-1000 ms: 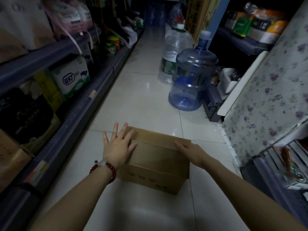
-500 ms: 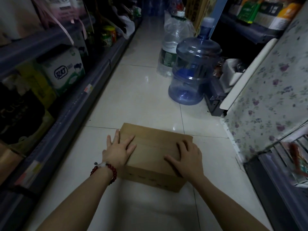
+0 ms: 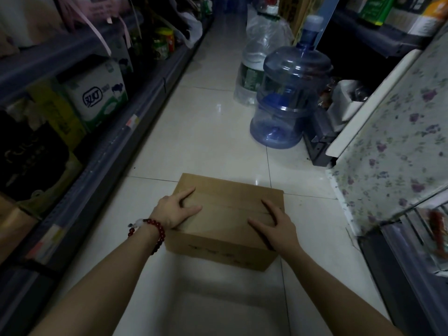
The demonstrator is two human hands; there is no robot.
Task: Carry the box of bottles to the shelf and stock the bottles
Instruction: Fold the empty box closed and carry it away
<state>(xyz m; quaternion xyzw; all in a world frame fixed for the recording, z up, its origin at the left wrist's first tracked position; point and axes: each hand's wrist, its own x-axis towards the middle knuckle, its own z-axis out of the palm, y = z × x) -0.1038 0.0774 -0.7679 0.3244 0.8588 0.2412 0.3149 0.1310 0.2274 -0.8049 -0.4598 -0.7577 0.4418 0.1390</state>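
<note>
Taking hold of the closed cardboard box (image 3: 225,221) on the aisle floor (image 3: 206,132) — left hand (image 3: 178,210) and right hand (image 3: 275,226) spread, fingers curled on its top, nothing gripped yet — next, probably, a grip at the sides and a lift

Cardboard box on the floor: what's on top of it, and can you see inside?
Both hands rest on the closed cardboard box: left hand at its left edge, right hand near its right. The flaps hide whatever is inside.

Fingers newly curled on box (image 3: 225,221)
</note>
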